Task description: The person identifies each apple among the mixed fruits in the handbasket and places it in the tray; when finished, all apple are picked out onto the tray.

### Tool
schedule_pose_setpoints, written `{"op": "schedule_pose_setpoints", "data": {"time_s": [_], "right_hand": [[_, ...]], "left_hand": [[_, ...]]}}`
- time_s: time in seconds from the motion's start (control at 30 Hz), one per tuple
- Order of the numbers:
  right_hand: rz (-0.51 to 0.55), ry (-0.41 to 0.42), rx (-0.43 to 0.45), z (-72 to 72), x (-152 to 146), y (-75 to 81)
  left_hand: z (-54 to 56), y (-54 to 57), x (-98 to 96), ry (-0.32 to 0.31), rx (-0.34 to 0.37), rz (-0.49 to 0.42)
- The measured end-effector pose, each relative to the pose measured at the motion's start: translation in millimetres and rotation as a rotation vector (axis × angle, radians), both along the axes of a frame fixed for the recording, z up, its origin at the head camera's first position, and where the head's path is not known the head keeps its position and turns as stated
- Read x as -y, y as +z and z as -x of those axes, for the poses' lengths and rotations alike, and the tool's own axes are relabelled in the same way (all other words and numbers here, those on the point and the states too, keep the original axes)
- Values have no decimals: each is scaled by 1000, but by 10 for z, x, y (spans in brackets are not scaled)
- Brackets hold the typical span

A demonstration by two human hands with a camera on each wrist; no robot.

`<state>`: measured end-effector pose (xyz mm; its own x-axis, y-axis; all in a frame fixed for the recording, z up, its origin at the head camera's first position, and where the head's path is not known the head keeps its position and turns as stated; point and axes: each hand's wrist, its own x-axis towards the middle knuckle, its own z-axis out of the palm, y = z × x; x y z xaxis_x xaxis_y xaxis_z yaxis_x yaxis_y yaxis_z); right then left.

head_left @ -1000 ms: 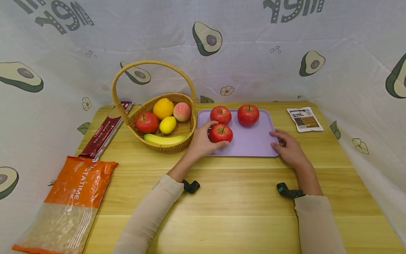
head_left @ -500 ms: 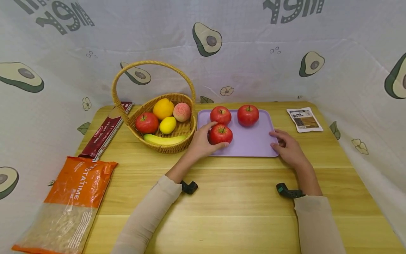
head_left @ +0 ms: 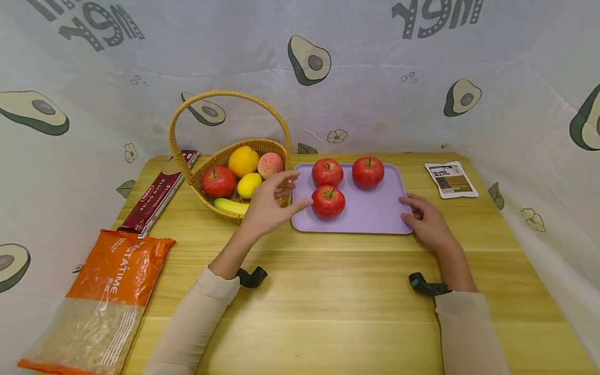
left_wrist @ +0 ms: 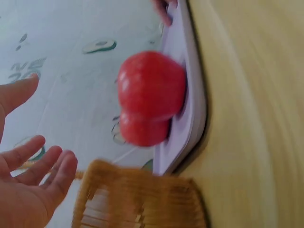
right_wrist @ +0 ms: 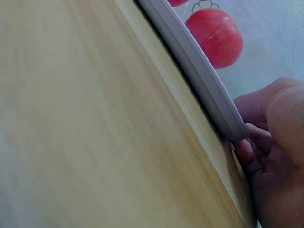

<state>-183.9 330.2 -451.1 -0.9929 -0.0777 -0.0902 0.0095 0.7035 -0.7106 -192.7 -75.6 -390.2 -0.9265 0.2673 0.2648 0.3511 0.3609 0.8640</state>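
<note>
My left hand (head_left: 266,209) hovers between the basket and the tray, thumb and fingers spread, holding nothing. Just right of its thumb, a red apple (head_left: 328,203) sits on the lilac tray (head_left: 375,211). Two more apples stand behind it, a left one (head_left: 327,173) and a right one (head_left: 367,173). My right hand (head_left: 428,221) pinches the tray's right edge; the right wrist view shows fingers above and below the rim (right_wrist: 209,80). The wicker basket (head_left: 229,93) holds an apple (head_left: 219,182), an orange-yellow fruit (head_left: 243,161), a peach (head_left: 270,165), a lemon (head_left: 249,185) and a banana (head_left: 230,206), partly behind my left hand.
At the left lie a dark red spaghetti pack (head_left: 157,198) and, nearer, an orange-topped pasta bag (head_left: 108,291). A small white and brown pouch (head_left: 451,179) lies at the back right. A patterned curtain (head_left: 365,104) hangs behind the wooden table (head_left: 342,307).
My left hand has let go of the front apple and moved left, toward the basket. That apple stays on the tray. The right hand keeps its place at the tray's edge.
</note>
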Motion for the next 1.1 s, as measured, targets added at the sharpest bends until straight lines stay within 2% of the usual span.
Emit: {"op": "schedule_pose_setpoints", "data": {"time_s": [0.17,0.27,0.4,0.57,0.73,1.1], "right_hand": [[-4,4,-5,-4,-10,-10],[-21,7,-11,-6,-15,-12],[-36,8,-16,-6,-19,-15],[-27,3,-14,-8,-13,-13],[-8,-3,-4,-9,-4,-15],[5,-4,3,-2,-6,-9]], "left_hand": [[33,106,316,154,-51,121],[41,141,490,236,-41,232],[47,145,676,305,-20,328],[79,116,843,361,10,366],[111,93,955,415,19,354],[155,57,1080,469,36,385]]}}
